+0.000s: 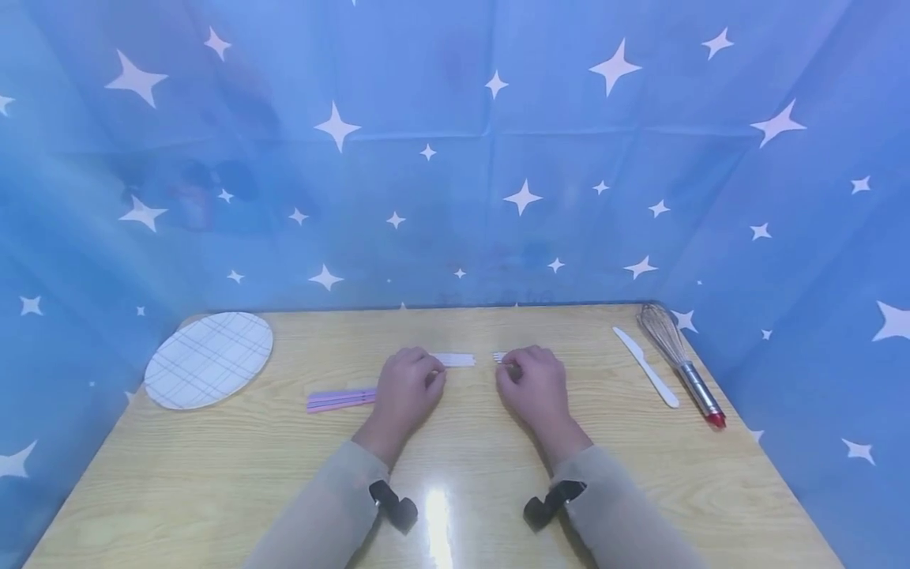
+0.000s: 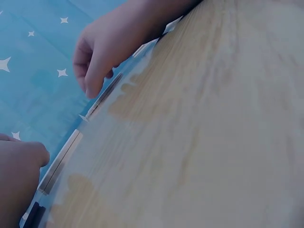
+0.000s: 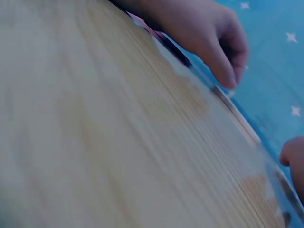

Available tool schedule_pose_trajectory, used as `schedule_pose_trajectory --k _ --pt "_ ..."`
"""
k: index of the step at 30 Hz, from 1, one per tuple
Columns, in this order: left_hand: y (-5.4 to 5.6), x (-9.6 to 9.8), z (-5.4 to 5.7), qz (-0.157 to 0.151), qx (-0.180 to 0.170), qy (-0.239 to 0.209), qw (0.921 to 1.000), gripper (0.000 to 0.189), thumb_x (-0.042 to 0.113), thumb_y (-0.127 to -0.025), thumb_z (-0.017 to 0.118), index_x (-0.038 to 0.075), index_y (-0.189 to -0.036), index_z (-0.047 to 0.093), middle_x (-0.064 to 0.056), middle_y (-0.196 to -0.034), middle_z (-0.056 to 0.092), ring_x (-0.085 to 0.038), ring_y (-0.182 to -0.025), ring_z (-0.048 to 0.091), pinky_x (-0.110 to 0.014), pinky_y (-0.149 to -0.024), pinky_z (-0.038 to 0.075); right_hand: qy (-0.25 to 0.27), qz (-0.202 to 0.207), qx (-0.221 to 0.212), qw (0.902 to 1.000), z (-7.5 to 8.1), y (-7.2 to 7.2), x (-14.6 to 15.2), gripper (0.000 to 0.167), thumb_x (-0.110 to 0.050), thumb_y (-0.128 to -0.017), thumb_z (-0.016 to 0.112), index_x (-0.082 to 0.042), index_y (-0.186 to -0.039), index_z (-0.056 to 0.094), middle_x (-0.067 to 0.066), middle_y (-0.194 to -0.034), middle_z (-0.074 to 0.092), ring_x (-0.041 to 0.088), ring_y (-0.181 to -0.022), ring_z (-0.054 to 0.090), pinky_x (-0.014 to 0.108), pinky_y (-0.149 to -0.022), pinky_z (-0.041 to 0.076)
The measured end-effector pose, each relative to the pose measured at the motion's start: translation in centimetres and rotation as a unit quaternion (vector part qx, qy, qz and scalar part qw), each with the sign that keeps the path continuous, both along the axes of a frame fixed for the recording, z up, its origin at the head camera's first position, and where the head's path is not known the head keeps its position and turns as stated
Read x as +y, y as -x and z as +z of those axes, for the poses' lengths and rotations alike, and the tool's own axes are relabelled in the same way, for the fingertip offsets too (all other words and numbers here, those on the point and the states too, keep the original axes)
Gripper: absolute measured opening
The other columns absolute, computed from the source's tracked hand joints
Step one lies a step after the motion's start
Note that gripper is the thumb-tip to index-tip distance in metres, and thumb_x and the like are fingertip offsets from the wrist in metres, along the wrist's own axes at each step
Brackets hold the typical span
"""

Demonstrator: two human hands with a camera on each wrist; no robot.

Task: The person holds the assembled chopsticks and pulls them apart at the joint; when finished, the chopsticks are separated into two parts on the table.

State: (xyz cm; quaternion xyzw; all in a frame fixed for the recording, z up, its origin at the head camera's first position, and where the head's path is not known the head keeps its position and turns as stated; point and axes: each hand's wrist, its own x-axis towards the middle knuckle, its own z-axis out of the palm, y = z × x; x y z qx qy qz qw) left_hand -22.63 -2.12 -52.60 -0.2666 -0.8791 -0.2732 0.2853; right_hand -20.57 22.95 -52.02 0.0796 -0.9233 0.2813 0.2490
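Observation:
In the head view my left hand (image 1: 408,387) is loosely curled beside a flat row of slim white sticks (image 1: 455,359). Its thumb and index finger come close together at the sticks' near side. Just left of this hand lies a bundle of pink and purple sticks (image 1: 341,400), partly hidden by it. Across a small gap, my right hand (image 1: 536,387) curls loosely by a white pronged end (image 1: 500,357), like a fork's; the hand covers the remainder. From the right wrist, the left hand (image 3: 204,38) appears just above the white sticks (image 3: 237,114); no grip shows.
A checked white plate (image 1: 209,359) lies at the table's back left. Toward the right edge are a white knife (image 1: 645,367) and a whisk (image 1: 682,367) with a metal handle and red tip. A blue star-patterned curtain (image 1: 455,182) surrounds the back and sides.

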Motion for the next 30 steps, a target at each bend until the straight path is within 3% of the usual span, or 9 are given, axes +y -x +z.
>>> schedule_pose_trajectory --k 6,15,30 --pt "-0.5 -1.0 0.2 -0.009 0.015 -0.005 0.9998 0.001 0.012 -0.089 0.080 0.011 -0.089 0.081 -0.001 -0.088 0.071 -0.022 -0.083 0.065 -0.039 -0.079 0.056 -0.013 0.029 0.023 0.9992 0.1 -0.2 -2.8 0.011 -0.019 -0.088 0.076 -0.013 -0.096 0.080 0.004 -0.097 0.075 0.031 -0.094 0.065 0.054 -0.092 0.046" --pt "-0.7 -2.6 0.1 -0.024 0.033 -0.035 0.9985 0.005 0.011 -0.088 0.079 0.008 -0.092 0.081 -0.003 -0.092 0.074 -0.025 -0.087 0.066 -0.042 -0.082 0.056 -0.009 0.042 0.014 0.9990 0.0 -0.1 -5.3 0.008 -0.020 -0.089 0.078 -0.015 -0.095 0.080 0.000 -0.097 0.074 0.026 -0.096 0.063 0.051 -0.096 0.045" --pt "-1.5 -7.5 0.1 0.027 0.013 -0.008 0.9995 0.007 0.013 -0.088 0.082 0.010 -0.093 0.080 -0.003 -0.095 0.073 -0.028 -0.092 0.067 -0.045 -0.085 0.056 -0.021 0.063 -0.002 0.9978 0.0 -0.1 -9.5 0.006 -0.024 -0.089 0.079 -0.019 -0.093 0.080 -0.004 -0.094 0.071 0.023 -0.093 0.061 0.048 -0.096 0.046"
